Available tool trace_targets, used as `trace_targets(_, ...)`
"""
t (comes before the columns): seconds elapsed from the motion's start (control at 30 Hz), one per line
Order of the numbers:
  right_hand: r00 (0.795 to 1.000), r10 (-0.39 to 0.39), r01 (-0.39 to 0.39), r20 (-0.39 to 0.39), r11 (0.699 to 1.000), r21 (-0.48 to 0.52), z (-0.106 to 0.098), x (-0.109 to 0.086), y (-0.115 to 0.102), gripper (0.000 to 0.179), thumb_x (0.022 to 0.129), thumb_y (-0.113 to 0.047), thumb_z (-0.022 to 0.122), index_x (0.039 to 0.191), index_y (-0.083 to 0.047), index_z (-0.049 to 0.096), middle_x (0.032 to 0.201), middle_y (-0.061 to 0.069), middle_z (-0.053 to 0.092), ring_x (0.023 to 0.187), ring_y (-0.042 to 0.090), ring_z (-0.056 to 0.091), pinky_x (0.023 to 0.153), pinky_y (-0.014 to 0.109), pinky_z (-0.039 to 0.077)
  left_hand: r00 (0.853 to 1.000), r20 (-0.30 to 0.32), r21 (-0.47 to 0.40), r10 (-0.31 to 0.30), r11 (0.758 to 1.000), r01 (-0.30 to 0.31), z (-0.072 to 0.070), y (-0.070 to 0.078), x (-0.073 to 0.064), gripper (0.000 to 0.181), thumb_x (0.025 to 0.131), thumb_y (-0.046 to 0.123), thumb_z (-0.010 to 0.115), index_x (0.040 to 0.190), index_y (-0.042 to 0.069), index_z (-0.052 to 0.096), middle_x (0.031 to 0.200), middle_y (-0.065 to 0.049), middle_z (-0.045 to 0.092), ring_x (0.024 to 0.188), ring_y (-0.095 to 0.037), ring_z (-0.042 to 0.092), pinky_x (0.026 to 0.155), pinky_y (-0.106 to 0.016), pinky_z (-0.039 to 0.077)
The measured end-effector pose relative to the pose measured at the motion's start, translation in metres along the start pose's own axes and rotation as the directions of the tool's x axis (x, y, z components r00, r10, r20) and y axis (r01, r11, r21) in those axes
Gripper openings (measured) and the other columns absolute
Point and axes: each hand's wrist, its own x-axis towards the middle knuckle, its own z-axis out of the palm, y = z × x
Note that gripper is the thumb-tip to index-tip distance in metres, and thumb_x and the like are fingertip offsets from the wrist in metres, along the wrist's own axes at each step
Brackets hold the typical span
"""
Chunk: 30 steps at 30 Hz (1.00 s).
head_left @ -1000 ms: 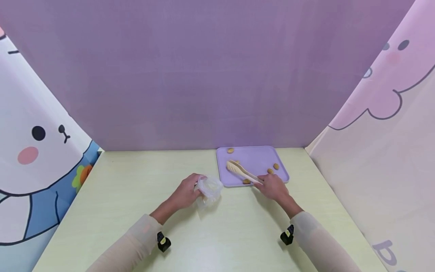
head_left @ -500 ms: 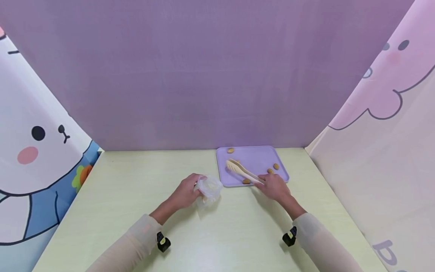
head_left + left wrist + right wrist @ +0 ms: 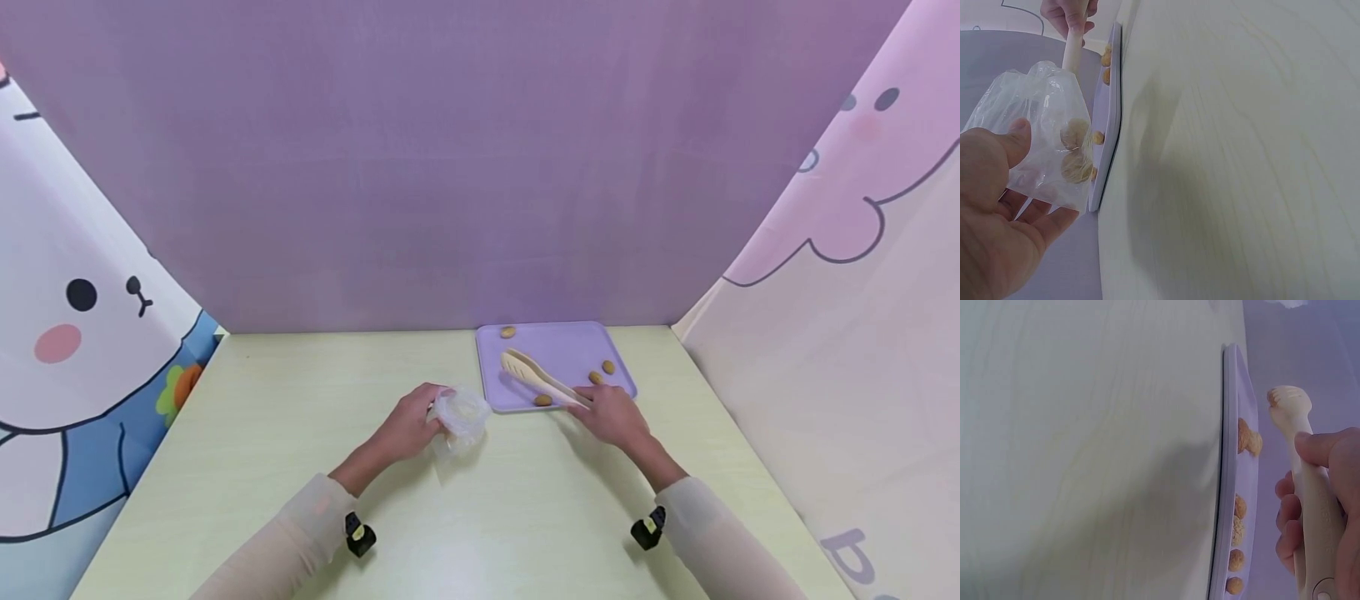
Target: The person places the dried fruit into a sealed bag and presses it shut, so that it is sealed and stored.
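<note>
A: What is the purple tray (image 3: 562, 340) holding?

B: In the head view I'm counting four nuts on it: a nut (image 3: 508, 332) is lying by its far left corner, a second nut (image 3: 542, 401) is resting along its near edge, and a third nut (image 3: 608, 367) and a fourth nut (image 3: 595, 377) are sitting close together toward its right side.

A: And the clear plastic bag (image 3: 461, 415)?

B: The left hand (image 3: 408, 423) is grasping that one bag just beside the tray's near left corner, thumb on one side and fingers on the other. Two round brown shapes (image 3: 1076, 165) are showing through the plastic; I'm not able to tell whether they are two nuts or one two-lobed nut.

A: What is the right hand (image 3: 609, 415) doing?

B: It is gripping one pair of tongs (image 3: 536, 382) above the tray, the tips pointing toward the tray's left side. In the right wrist view a bit of brown nut (image 3: 1271, 398) is peeking out at those tips.

A: How are the edges and the room looking?

B: A raised rim is running round the tray. Its far edge is lying right by the purple wall (image 3: 450, 167); whether they are touching, I'm not able to tell. The table (image 3: 300, 400) is stretching wide to the tray's left and in front of it, and a narrower strip is running along its right.
</note>
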Motion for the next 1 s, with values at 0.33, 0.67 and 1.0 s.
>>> trace_targets(0.33,1.0,-0.008,0.009,-0.017,0.999,0.036,-0.004,-0.008,0.0,0.039,0.093,-0.029,0.073,0.127,-0.012,0.072,0.05,-0.009,0.039,0.048,0.008,0.032,0.046,0.024,0.03,1.0,-0.003,0.011,-0.007,1.0,0.007,0.0,0.001,0.0,0.044,0.089,-0.002,0.069,0.132,0.004,0.06,0.131,-0.013,0.063,0.124,-0.03,0.061,0.102,-0.048,0.055)
trace_targets(0.67,0.998,-0.044,0.046,-0.049,0.999,0.028,-0.008,-0.015,-0.001,0.038,0.092,-0.029,0.074,0.127,-0.013,0.073,0.052,-0.009,0.041,0.049,0.007,0.032,0.046,0.023,0.029,1.0,-0.001,0.005,0.014,1.0,-0.014,0.001,-0.001,0.0,0.044,0.089,-0.002,0.07,0.132,0.005,0.06,0.131,-0.012,0.063,0.123,-0.029,0.061,0.1,-0.047,0.056)
trace_targets(1.0,0.998,-0.02,0.024,-0.057,0.997,0.07,-0.018,-0.021,-0.006,0.039,0.091,-0.029,0.074,0.127,-0.013,0.073,0.06,-0.005,0.054,0.055,0.01,0.039,0.05,0.025,0.033,1.0,-0.008,0.009,0.013,1.0,-0.013,-0.001,0.0,-0.001,0.044,0.089,-0.002,0.07,0.131,0.004,0.061,0.13,-0.013,0.063,0.122,-0.029,0.062,0.1,-0.047,0.056)
